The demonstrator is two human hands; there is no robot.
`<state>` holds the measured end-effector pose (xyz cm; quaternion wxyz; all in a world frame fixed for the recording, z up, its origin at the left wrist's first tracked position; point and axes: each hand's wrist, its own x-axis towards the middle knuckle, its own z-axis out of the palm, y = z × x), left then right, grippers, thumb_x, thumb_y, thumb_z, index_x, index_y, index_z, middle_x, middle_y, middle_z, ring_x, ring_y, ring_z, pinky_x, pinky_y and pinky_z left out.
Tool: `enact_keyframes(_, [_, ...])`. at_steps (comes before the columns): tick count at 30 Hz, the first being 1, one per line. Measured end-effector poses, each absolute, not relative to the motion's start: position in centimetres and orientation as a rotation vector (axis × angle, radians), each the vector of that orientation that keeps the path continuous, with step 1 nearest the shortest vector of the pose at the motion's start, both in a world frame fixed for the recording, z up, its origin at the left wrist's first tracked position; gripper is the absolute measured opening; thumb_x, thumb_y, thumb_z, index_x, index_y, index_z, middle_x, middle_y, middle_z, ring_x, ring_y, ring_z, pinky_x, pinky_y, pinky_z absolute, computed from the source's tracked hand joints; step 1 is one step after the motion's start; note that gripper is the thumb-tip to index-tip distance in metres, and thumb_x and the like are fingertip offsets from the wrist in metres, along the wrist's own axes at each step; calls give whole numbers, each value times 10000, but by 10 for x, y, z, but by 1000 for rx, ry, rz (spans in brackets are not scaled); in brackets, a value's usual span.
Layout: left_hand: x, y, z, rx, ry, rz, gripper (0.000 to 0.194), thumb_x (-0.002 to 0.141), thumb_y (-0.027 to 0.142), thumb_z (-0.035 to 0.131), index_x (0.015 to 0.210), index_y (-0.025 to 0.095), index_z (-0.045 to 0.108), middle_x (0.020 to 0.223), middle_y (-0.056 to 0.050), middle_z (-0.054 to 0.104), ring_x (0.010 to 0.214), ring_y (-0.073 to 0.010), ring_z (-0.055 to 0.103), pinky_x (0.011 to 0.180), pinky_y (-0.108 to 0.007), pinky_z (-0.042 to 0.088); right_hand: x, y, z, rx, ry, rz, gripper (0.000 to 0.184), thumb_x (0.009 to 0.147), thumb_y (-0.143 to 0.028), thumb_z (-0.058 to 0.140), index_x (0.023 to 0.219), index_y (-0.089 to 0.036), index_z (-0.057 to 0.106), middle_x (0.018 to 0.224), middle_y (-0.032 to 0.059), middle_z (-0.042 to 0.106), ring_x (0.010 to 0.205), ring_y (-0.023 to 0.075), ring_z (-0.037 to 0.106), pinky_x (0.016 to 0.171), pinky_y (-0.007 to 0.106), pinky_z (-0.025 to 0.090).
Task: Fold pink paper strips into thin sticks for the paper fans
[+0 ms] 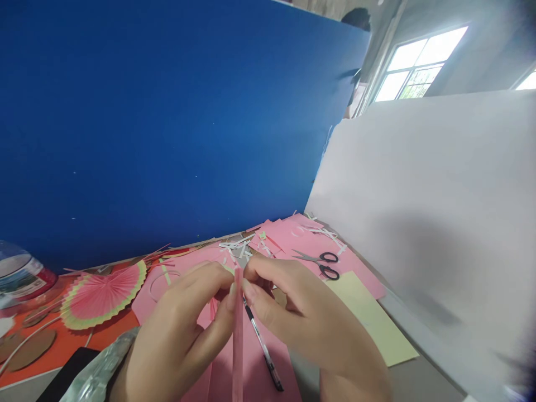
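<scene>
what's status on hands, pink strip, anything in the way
Left hand, right hand pinching pink paper strip near its upper end. Pen close by, right of it. Scissors farther off.

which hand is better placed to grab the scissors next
Probably the right hand: the scissors lie just beyond it, on its side of the pink strip. The left hand is farther off, across the strip. Both have fingers at the strip.

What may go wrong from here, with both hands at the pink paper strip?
The pink paper strip might crease where the left hand and right hand press it. The pen, lying close to the right hand, might roll if bumped. The scissors lie bare-bladed beyond the right hand, so careless reaching might prick it.
</scene>
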<state>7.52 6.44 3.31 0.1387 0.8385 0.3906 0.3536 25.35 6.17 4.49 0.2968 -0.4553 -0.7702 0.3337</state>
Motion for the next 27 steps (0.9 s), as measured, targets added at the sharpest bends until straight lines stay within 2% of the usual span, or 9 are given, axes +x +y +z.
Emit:
enact_keyframes(10, [73,65,28,2494,1131,989,175,941,127,409,786,209,423,707,42,507,652,-110,490,600,-233,402,251,66,42,-1222,-2046,858,266,904,-177,426,676,-196,290,576,-68,323,520,84,267,432,237,201])
enact_keyframes(23, [72,69,26,2513,1126,877,178,922,111,381,779,193,448,699,30,500,644,-122,480,600,-260,394,251,64,36,-1299,-2121,710,223,862,-167,456,682,-205,329,589,-71,394,527,96,315,432,246,221])
enact_keyframes(27, [69,70,28,2395,1052,861,174,940,155,389,781,207,439,727,31,522,669,-111,512,621,-227,439,253,65,39,-1214,-2126,769,260,908,-201,443,683,-202,313,589,-69,366,534,95,317,450,249,232])
